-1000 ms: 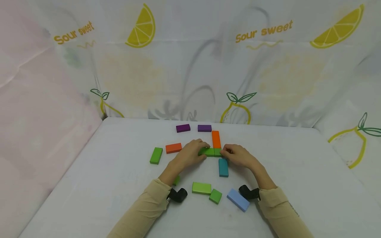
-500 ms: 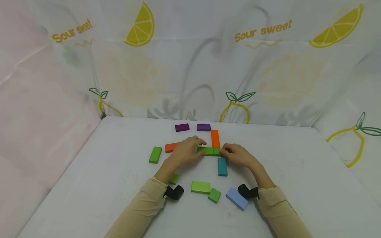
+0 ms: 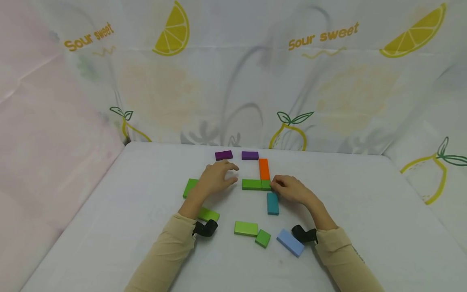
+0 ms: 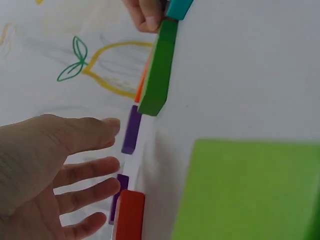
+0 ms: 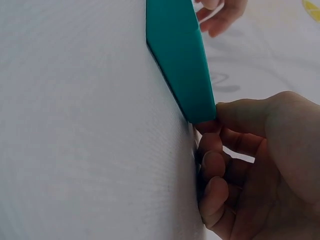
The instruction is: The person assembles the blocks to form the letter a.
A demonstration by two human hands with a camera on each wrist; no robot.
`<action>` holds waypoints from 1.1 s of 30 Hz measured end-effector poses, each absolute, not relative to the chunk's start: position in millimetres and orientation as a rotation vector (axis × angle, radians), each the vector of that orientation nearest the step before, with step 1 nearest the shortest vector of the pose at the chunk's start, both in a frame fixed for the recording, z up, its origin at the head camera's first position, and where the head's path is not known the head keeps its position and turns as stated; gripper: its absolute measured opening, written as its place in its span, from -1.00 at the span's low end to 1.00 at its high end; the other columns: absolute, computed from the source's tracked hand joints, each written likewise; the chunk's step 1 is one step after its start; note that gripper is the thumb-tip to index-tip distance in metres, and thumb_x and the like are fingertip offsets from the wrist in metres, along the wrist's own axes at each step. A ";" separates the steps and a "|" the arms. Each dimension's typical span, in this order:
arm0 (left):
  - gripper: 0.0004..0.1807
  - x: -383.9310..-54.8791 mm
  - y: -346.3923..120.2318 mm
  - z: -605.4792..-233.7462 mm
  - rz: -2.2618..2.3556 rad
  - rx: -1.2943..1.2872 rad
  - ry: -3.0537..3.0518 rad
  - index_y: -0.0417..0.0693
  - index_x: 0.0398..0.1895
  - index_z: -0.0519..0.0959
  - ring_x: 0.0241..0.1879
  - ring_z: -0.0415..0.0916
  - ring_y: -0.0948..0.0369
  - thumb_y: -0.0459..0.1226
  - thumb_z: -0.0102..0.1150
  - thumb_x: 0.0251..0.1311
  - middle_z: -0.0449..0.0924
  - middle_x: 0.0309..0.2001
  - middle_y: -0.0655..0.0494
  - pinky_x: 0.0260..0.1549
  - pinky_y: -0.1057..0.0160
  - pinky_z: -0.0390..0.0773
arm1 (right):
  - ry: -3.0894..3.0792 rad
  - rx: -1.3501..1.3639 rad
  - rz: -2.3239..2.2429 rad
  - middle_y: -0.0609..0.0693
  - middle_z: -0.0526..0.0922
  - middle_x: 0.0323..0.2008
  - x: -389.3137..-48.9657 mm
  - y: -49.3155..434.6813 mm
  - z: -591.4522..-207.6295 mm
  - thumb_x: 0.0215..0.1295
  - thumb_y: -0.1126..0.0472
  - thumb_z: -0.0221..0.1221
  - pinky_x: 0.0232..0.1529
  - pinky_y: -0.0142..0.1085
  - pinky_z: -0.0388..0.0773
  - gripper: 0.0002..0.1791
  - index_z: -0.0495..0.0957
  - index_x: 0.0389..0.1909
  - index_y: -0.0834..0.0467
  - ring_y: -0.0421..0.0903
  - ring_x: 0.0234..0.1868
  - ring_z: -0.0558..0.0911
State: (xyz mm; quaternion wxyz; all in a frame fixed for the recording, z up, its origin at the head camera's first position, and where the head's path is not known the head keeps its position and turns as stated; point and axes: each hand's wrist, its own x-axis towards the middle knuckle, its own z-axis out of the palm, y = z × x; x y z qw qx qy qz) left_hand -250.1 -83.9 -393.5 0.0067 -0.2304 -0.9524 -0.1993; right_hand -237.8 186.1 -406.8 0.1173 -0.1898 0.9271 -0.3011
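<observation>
My left hand (image 3: 215,178) hovers with fingers spread and nothing between them, left of a long green block (image 3: 251,185). Beneath that hand is a red-orange block (image 4: 129,215), hidden in the head view but visible in the left wrist view. My right hand (image 3: 290,188) pinches the right end of a small green block (image 3: 266,185), which lies end to end with the long one. An orange block (image 3: 264,169) reaches back from this row. In front of it lies a teal block (image 3: 272,204), which hides the pinched end in the right wrist view.
Dark purple (image 3: 223,155) and violet (image 3: 249,155) blocks lie at the back. Nearer are a lime block (image 3: 246,228), a green square block (image 3: 263,238) and a light blue block (image 3: 290,242). The left forearm partly covers a green block (image 3: 189,187) and another lime block (image 3: 209,214).
My left hand has let go of the long green block and moved left and slightly back, over the red-orange block. My right hand stays at the small green block.
</observation>
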 end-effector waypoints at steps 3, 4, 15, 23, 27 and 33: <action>-0.58 -252.0 -97.8 -389.1 -0.642 -0.694 -3.053 0.02 0.10 0.53 0.06 0.49 0.02 -0.11 0.22 0.18 0.54 0.04 -0.01 0.02 -0.15 0.42 | 2.710 -0.555 -0.888 -0.04 0.48 -0.51 -238.2 186.5 -407.9 0.43 0.16 -0.05 -0.38 -0.35 0.32 -0.76 0.51 -0.35 0.17 -0.15 -0.43 0.40; -0.57 -252.7 -102.1 -387.7 -0.647 -0.678 -3.084 0.02 0.12 0.53 0.06 0.48 0.02 -0.11 0.23 0.17 0.54 0.05 -0.02 0.04 -0.16 0.41 | 2.709 -0.555 -0.891 -0.04 0.48 -0.51 -238.3 186.6 -408.1 0.43 0.17 -0.05 -0.38 -0.35 0.32 -0.77 0.51 -0.35 0.17 -0.16 -0.43 0.40; -0.50 -254.4 -122.1 -377.7 -0.692 -0.586 -3.258 -0.06 0.12 0.51 -0.05 0.45 0.05 -0.18 0.33 0.06 0.52 0.00 -0.09 -0.04 0.01 0.48 | 2.723 -0.523 -0.865 -0.05 0.49 -0.50 -238.6 187.7 -408.9 0.37 0.19 -0.07 -0.35 -0.33 0.34 -0.78 0.53 -0.37 0.15 -0.14 -0.42 0.41; -0.59 -253.2 -122.1 -378.7 -0.687 -0.468 -3.267 -0.07 -0.01 0.55 -0.08 0.45 0.06 -0.26 0.36 0.02 0.53 -0.04 -0.07 -0.09 0.01 0.48 | 2.724 -0.520 -0.857 -0.06 0.50 -0.50 -238.3 186.8 -408.2 0.34 0.20 -0.06 -0.36 -0.32 0.33 -0.78 0.53 -0.39 0.14 -0.14 -0.42 0.41; -0.59 -253.2 -121.4 -379.8 -0.683 -0.462 -3.261 -0.09 -0.01 0.56 -0.11 0.45 0.07 -0.27 0.35 0.02 0.53 -0.05 -0.06 -0.11 0.03 0.49 | 2.723 -0.522 -0.859 -0.07 0.50 -0.50 -238.0 186.8 -408.3 0.34 0.20 -0.06 -0.35 -0.33 0.34 -0.78 0.54 -0.40 0.14 -0.15 -0.42 0.41; -0.59 -252.6 -119.8 -379.8 -0.668 -0.465 -3.247 -0.09 -0.01 0.56 -0.14 0.45 0.08 -0.26 0.35 0.02 0.54 -0.07 -0.05 -0.16 0.06 0.49 | 2.720 -0.510 -0.858 -0.06 0.49 -0.50 -237.9 187.3 -408.0 0.34 0.18 -0.07 -0.36 -0.32 0.34 -0.77 0.53 -0.40 0.13 -0.14 -0.42 0.41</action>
